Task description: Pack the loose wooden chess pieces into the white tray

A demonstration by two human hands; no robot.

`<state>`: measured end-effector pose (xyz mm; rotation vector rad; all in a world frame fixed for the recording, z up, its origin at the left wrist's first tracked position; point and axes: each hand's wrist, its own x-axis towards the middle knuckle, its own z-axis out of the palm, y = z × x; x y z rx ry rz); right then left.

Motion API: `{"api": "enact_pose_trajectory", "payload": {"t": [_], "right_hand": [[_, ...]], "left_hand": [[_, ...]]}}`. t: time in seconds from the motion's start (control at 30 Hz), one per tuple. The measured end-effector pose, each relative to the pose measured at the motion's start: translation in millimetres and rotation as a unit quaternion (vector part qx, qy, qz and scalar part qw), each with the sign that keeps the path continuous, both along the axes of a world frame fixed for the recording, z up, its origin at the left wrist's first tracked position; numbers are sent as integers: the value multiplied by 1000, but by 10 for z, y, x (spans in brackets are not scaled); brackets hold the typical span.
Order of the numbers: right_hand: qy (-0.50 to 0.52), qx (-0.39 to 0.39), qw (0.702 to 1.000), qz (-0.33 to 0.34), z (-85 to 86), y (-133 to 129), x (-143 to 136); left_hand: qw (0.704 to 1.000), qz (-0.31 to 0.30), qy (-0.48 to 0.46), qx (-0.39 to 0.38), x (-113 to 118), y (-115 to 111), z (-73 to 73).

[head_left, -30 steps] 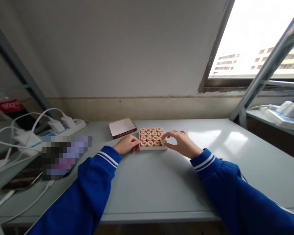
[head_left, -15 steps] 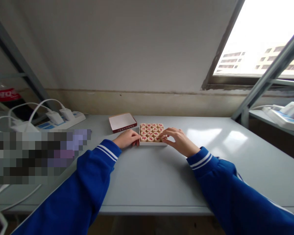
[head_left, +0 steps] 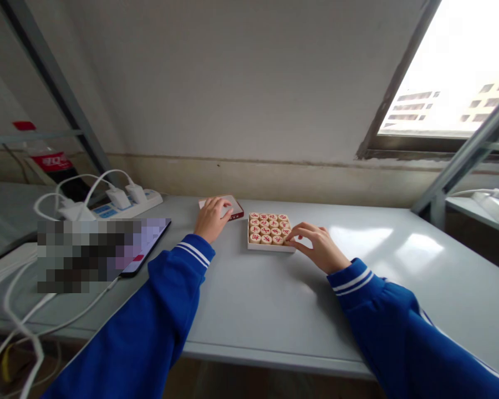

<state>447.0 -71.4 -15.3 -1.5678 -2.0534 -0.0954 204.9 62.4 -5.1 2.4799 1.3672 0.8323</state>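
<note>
Resting flat and loose, the left hand (head_left: 210,217) lies palm-down on the box lid (head_left: 234,207), fingers spread over its pale top rather than pinched round it, so most of the lid is hidden and only its dark red edge shows toward the tray. That lid sits just left of the tray (head_left: 270,247), a little farther back toward the wall, and looks like thin card: light, stiff enough to lift by two opposite edges, likely to slide on the smooth grey table (head_left: 249,310). The tray, a shallow white box, holds round wooden chess pieces (head_left: 268,228) packed in neat rows with their red characters face-up; filled like this it probably has some heft, and the pieces would spill if it tipped, so its side walls are the place to take it, kept level. Its longer side seems to run left to right, roughly parallel with the wall, though the outline is close to square. At the tray's near right corner the right hand (head_left: 318,247) has its fingertips drawn together on a corner piece; whether it truly pinches that piece, I cannot tell.
</note>
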Motion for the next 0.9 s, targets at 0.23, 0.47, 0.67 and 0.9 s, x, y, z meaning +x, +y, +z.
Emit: {"api": "enact_pose_trajectory", "payload": {"t": [0.23, 0.47, 0.67, 0.9], "right_hand": [[-7, 25, 1000, -10, -46, 11, 23], [71, 114, 990, -39, 27, 30, 76], [446, 124, 886, 28, 371, 38, 7], [651, -24, 759, 19, 419, 74, 33]], "left_hand": [[999, 21, 30, 15, -173, 176, -117], [988, 105, -74, 80, -35, -125, 252], [858, -148, -481, -106, 445, -888, 596], [884, -183, -418, -103, 745, -991, 385]]}}
